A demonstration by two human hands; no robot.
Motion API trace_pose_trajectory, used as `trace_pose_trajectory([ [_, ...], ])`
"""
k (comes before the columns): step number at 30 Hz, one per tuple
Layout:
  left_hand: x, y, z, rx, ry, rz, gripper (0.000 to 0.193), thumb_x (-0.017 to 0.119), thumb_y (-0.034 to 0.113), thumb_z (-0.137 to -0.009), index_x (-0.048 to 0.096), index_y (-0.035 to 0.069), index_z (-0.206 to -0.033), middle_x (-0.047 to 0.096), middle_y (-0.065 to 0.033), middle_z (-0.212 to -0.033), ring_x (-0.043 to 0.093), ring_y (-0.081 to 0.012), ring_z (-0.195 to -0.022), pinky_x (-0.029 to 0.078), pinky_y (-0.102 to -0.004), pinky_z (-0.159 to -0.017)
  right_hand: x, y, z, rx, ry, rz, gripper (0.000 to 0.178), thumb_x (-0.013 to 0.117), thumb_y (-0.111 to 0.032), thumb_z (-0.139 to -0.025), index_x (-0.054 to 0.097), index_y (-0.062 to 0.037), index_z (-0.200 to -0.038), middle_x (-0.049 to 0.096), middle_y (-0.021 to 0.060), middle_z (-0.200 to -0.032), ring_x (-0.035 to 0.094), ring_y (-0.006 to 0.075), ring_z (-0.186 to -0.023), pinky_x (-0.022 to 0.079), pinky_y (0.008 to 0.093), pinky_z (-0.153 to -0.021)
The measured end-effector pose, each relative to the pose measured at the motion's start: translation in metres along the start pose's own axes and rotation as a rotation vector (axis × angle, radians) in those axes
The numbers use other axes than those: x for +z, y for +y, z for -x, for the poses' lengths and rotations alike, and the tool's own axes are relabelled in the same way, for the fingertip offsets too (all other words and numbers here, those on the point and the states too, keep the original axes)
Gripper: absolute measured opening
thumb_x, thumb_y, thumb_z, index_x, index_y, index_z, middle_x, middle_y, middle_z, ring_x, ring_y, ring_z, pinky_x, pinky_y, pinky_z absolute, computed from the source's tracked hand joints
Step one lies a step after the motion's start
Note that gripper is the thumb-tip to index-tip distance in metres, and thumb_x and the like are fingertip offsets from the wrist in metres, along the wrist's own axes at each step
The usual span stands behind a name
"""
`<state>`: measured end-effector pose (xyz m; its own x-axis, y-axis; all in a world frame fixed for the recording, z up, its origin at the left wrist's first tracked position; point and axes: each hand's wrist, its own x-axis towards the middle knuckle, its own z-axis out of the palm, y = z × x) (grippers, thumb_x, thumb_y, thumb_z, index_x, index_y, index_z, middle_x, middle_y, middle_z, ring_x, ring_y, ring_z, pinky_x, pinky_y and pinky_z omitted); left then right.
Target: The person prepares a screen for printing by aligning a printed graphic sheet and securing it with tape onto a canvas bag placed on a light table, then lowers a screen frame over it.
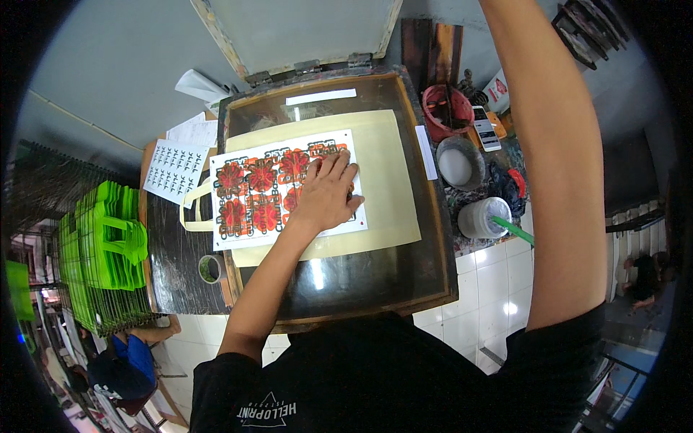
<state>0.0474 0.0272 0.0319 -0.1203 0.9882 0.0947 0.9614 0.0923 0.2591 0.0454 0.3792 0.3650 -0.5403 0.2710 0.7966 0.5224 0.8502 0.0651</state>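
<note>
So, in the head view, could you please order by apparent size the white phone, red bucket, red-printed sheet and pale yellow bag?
1. Pale yellow bag, partly covered
2. Red-printed sheet
3. Red bucket
4. White phone

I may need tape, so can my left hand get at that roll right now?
Probably yes: the tape roll sits left of your left forearm with nothing over it, and your left hand, palm down on the printed sheet, grips nothing visible.

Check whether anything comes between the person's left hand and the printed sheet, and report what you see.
Nothing visible does: the left hand lies flat over the right part of the printed sheet. What is beneath the palm is hidden.
</note>
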Motion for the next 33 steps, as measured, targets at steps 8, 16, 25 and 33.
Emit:
trace_pose_trajectory([
  [8,-0.001,0.001,0.000,-0.024,-0.029,-0.024,0.066,0.070,0.043,-0.087,0.055,0.008,-0.141,0.044,-0.0165,-0.158,0.036,-0.0325,-0.149,0.028,-0.0536,-0.119,-0.012,-0.004,0.010,-0.025,-0.024,-0.028,0.083,0.058,-0.054,-0.098,0.034,-0.0014,-0.158,0.037,0.0291,-0.159,0.032,0.0439,-0.150,0.032,0.0504,-0.123],
  [16,-0.006,0.000,0.012,0.019,0.135,0.174,0.058,0.068,0.036,-0.093,0.057,0.002,-0.139,0.046,-0.0217,-0.156,0.039,-0.0373,-0.147,0.024,-0.0555,-0.122,-0.036,-0.019,0.040,-0.068,0.140,-0.001,0.069,0.064,-0.043,-0.098,0.046,0.0005,-0.148,0.047,0.0289,-0.149,0.042,0.0450,-0.140,0.038,0.0513,-0.117],
  [25,-0.057,0.007,0.152,-0.271,0.310,0.465,0.038,0.068,0.016,-0.096,0.064,0.002,-0.131,0.060,-0.0197,-0.143,0.053,-0.0383,-0.135,0.035,-0.0486,-0.118,-0.136,-0.054,0.168,-0.119,0.230,0.080,0.039,0.072,-0.030,-0.096,0.068,-0.0084,-0.129,0.066,0.0167,-0.131,0.059,0.0337,-0.123,0.044,0.0448,-0.104],
  [33,-0.059,-0.004,0.242,-0.610,0.499,0.482,0.031,0.065,0.007,-0.095,0.067,-0.001,-0.124,0.069,-0.0200,-0.130,0.063,-0.0369,-0.123,0.047,-0.0430,-0.107,-0.184,-0.092,0.299,-0.010,0.151,-0.152,0.044,0.088,-0.017,-0.078,0.071,-0.0082,-0.118,0.065,0.0119,-0.119,0.058,0.0314,-0.109,0.047,0.0421,-0.094],
])
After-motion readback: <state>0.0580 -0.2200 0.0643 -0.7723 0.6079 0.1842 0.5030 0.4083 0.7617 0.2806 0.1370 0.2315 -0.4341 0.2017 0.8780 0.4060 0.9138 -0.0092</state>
